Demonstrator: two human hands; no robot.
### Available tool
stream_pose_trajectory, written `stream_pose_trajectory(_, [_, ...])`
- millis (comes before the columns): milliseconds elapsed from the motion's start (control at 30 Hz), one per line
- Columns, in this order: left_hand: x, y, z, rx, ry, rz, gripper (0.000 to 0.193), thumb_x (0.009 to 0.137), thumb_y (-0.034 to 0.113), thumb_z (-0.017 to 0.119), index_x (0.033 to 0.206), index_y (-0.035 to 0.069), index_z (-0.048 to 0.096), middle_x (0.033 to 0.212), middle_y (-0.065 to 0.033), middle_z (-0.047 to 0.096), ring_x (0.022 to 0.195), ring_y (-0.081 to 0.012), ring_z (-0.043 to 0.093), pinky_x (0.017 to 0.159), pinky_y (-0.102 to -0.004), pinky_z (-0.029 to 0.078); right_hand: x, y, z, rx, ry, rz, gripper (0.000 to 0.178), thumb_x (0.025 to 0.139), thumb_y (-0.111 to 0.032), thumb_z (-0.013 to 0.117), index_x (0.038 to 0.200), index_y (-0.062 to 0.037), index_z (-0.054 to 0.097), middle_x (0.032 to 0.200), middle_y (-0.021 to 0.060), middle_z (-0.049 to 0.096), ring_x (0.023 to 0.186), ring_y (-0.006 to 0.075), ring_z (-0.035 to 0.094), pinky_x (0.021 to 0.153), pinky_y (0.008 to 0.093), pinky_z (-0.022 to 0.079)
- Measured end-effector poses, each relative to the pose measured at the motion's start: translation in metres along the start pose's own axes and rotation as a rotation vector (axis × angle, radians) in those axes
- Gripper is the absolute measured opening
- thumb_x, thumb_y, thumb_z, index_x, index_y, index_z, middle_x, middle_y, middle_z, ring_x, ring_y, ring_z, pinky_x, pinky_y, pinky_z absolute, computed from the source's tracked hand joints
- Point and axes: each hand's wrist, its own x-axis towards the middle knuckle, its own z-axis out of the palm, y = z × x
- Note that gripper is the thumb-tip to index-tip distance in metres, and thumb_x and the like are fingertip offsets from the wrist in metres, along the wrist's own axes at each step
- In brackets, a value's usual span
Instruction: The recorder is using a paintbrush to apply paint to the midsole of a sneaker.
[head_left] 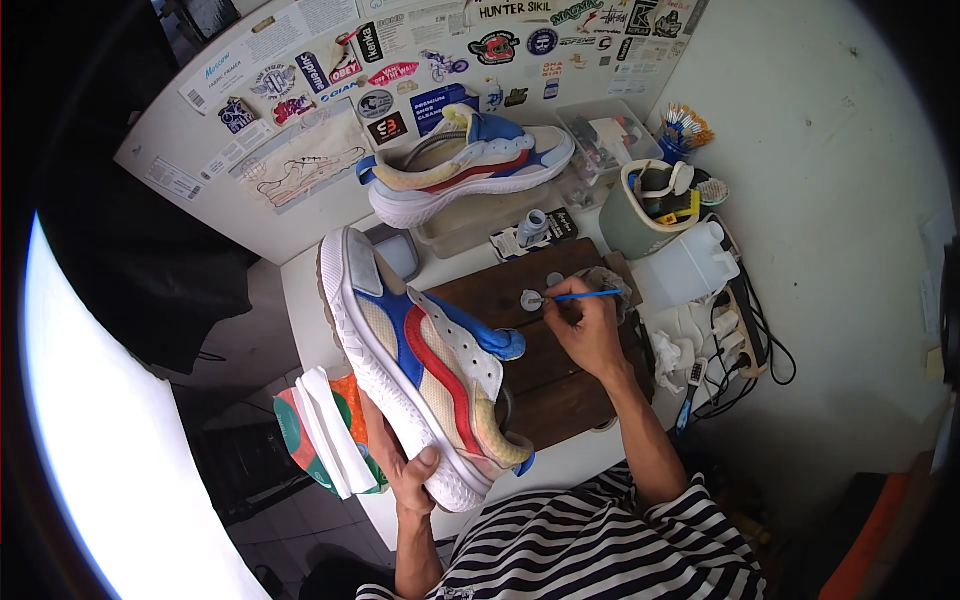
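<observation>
A sneaker in cream, blue and red with a white sole is held up tilted, toe toward the far left. My left hand is closed round its sole near the heel, with part of the fingers hidden behind the shoe. Pinched in my right hand is a thin blue paintbrush. The brush tip rests at a small round cap holding pale paint, on the dark wooden board. Another small pale disc lies just beyond. The matching sneaker stands on a clear plastic box at the back.
A small paint bottle stands behind the board. To the right are a grey-green bucket of tools, a white jug, a power strip with cables and a brush. A tissue pack sits at left.
</observation>
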Motion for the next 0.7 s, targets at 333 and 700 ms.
stream_pose_trajectory(333, [0.007,-0.004,0.009,-0.076,0.064,0.101,0.113,0.065,0.044,0.069,0.154,-0.005,0.021,0.152,-0.0214,0.036,0.14,-0.0317,0.036,0.117,-0.0397,0.022,0.001,0.001,0.002,-0.07,0.021,-0.046,0.009,0.086,-0.001,0.068,0.09,-0.0013,0.061,0.069,0.0115,0.064,0.059,0.0191,0.063,0.053,0.0328,0.045])
stream_pose_trajectory(700, [0.013,0.01,0.022,-0.023,0.003,0.126,0.114,0.066,0.044,0.069,0.155,-0.005,0.018,0.15,-0.024,0.037,0.137,-0.0337,0.04,0.115,-0.0413,0.026,-0.019,0.002,-0.012,0.298,0.149,0.022,0.012,0.088,0.0,0.067,0.097,0.0019,0.059,0.083,0.0114,0.068,0.074,0.0155,0.067,0.065,0.0269,0.051])
